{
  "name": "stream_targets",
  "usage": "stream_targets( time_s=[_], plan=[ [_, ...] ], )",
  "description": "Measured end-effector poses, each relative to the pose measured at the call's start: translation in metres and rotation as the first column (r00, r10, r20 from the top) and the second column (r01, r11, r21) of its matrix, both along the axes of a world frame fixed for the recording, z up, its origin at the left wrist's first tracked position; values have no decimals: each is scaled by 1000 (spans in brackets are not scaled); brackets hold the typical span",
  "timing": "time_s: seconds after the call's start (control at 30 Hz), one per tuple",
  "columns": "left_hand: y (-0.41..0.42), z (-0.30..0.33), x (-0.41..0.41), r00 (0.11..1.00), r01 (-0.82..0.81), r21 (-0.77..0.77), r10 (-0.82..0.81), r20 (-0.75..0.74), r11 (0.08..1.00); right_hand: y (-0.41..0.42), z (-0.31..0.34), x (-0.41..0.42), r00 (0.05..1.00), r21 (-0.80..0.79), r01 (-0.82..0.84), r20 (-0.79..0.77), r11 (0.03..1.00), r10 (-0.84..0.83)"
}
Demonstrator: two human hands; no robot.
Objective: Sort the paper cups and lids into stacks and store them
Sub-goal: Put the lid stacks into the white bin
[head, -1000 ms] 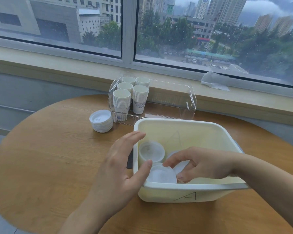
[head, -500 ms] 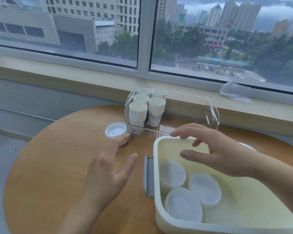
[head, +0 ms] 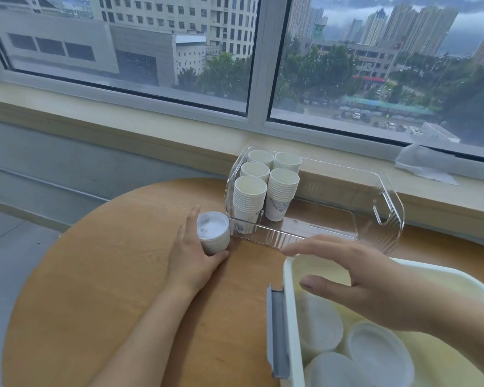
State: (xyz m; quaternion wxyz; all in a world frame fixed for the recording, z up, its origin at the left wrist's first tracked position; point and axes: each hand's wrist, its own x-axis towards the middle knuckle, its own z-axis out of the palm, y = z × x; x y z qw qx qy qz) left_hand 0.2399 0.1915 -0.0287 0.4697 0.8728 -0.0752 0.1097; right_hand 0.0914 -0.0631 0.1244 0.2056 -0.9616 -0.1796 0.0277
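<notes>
wooden round counter (head: 95, 289) under a wide window. left hand (head: 192, 254) wrapped round a short stack of white lids (head: 213, 232), fingers (head: 194, 216) curled along its far side and thumb against the near side, gripping it just beside the clear bin (head: 386, 219). stack standing upright on the counter, close to the bin's left wall, touching or not, cannot tell. five stacks of paper cups (head: 249, 195) packed upright in the clear bin's left end. right hand (head: 355, 283) hovering over the near left corner of the cream tub (head: 288, 303), fingers (head: 299, 248) straight and spread, thumb apart, holding nothing. three more white lids (head: 377, 356) lying loose in the tub's bottom, near the left wall, partly under the right wrist. grey handle (head: 275, 333) on the tub's left side. crumpled white tissue (head: 425, 164) on the window sill, well apart.
</notes>
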Motion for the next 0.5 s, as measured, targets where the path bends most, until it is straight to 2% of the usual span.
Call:
stream_targets(
  time_s=[0.27, 0.4, 0.5],
  plan=[
    [9, 7, -23, 996, -1, -13, 3, 94, 1000, 2, 1, -1, 1000, -11, 2, -6, 1000, -2],
    [4, 37, -56, 976, 45, -72, -29, 215, 996, 8, 6, -5, 998, 121, 29, 50, 992, -35],
    [-8, 78, -84, 934, 115, -43, -94, 345, 992, 14, 15, -9, 991, 276, 52, 101, 960, -83]
  ],
)
